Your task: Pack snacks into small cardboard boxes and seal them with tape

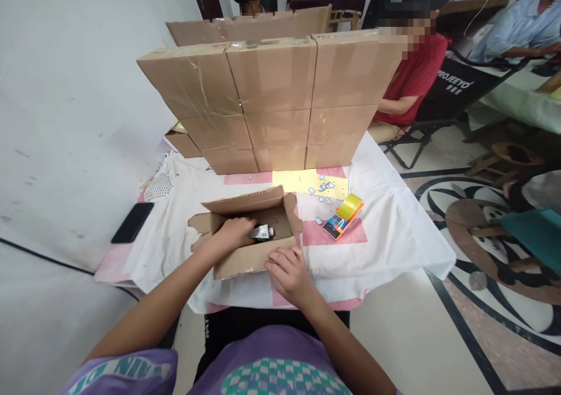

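Note:
An opened cardboard box sits on the table in front of me with its flaps up. My left hand reaches down into it, closed around one end of a small white-labelled item with a grey end; its exact kind is unclear. At the box's front right corner, my right hand has its fingers bent over the front wall and holds it. Right of the box lies an orange and blue packet with a roll of yellow tape on it.
A tall wall of taped cardboard boxes stands at the table's back. Yellow paper with small scraps lies before it. A black phone rests at the left edge, near a white perforated object. A person in red sits beyond.

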Demonstrator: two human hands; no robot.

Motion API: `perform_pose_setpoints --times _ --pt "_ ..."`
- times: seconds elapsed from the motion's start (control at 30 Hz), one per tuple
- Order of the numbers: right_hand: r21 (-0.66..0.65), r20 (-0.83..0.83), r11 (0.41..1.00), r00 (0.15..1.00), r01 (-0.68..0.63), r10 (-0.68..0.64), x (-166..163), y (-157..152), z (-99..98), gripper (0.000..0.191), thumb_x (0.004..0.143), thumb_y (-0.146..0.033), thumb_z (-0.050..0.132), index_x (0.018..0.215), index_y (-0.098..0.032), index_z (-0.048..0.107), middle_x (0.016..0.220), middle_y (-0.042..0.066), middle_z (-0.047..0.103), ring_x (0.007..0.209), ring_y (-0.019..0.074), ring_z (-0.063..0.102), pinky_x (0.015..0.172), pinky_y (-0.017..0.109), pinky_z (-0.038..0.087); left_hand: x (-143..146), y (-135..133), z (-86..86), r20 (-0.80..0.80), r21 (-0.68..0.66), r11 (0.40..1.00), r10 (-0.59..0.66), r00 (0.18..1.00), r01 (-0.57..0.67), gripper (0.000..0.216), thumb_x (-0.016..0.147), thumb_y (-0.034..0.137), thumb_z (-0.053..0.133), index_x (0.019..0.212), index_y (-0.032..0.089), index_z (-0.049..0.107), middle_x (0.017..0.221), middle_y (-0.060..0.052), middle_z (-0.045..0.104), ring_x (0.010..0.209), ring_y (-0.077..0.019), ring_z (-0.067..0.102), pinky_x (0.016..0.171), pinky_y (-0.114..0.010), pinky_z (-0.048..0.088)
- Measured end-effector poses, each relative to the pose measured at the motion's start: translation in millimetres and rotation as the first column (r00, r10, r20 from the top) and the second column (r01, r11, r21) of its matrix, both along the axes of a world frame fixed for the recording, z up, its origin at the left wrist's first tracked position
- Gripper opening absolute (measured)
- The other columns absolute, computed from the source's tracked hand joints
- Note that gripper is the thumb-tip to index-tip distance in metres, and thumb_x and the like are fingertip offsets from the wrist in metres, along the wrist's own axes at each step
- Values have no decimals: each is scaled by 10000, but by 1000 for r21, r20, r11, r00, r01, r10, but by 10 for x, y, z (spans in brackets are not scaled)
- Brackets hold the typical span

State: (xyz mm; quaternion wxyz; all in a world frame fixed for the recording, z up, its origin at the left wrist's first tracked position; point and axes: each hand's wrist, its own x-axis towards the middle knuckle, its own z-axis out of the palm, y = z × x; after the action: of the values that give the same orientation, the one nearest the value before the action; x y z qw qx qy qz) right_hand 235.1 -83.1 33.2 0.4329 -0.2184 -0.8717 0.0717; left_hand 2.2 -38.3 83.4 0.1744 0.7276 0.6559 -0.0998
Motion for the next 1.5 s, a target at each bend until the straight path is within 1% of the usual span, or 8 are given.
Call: perform_pose_setpoints --times 0.53,0.7,0.83,0.9,0.97,1.1,1.3,1.5 --pt "-37 3 999 1000 9 -9 -92 85 -53 169 946 -126 553 1024 -221 669 1062 47 742 1054 199 624 904 393 368 60 192 38 -96 76 988 -130 987 137 545 791 310 738 1316 217 624 1207 -132 738 1035 -332 723 810 -386 560" --pt "-57 -28 996 997 72 -74 -77 44 24 158 932 -123 589 1028 -227 660 1067 40 730 1080 212 597 945 418 355 -18 3 318 21 267 960 -94 995 85 381 948 345 583 1314 246 622 1288 -92 710 1127 -276 693 914 -375 544" --pt "-150 -126 949 946 278 -297 -3 32 165 168 919 -129 583 1001 -258 653 1139 76 676 1159 297 533 982 515 358 -208 -597 410 534 654 612 44 844 -446 225 990 356 529 1101 221 671 1071 -50 741 1004 -196 692 904 -329 544" --pt "-187 -169 930 922 317 -348 38 101 212 235 918 -131 576 1094 -272 643 1239 114 602 1202 325 509 989 544 398 -281 -913 273 701 653 306 99 706 -692 182 986 329 529 1032 198 647 974 -45 697 942 -187 673 846 -325 550" --pt "-237 -194 924 918 299 -347 59 228 237 372 922 -167 578 1277 -280 583 1333 146 516 1250 343 494 1021 572 421 -311 -1142 78 772 598 195 118 624 -777 174 960 325 566 1052 188 620 991 -49 654 913 -180 656 791 -315 555" --pt "-394 -200 885 917 247 -345 5 516 275 616 919 -284 594 1497 -242 387 1408 184 427 1342 368 444 1084 613 420 -285 -1282 -131 702 618 359 148 696 -699 334 887 343 655 1181 198 591 1196 -100 591 1039 -220 627 766 -332 571" --pt "-447 -253 877 915 178 -315 -99 554 297 395 950 -308 597 1341 -257 565 1387 151 461 1347 326 474 1119 572 427 -289 -1171 12 527 773 305 179 831 -556 229 913 343 629 1108 228 660 1207 -111 615 1210 -293 555 1019 -496 496" --pt "-553 -361 833 910 -32 -204 14 537 195 591 1022 -387 459 1576 -278 285 1540 152 436 1401 317 463 1070 544 483 -373 -1204 -266 822 520 348 41 567 -780 627 974 516 531 1527 271 365 1546 -179 412 1397 -322 485 1055 -493 496"
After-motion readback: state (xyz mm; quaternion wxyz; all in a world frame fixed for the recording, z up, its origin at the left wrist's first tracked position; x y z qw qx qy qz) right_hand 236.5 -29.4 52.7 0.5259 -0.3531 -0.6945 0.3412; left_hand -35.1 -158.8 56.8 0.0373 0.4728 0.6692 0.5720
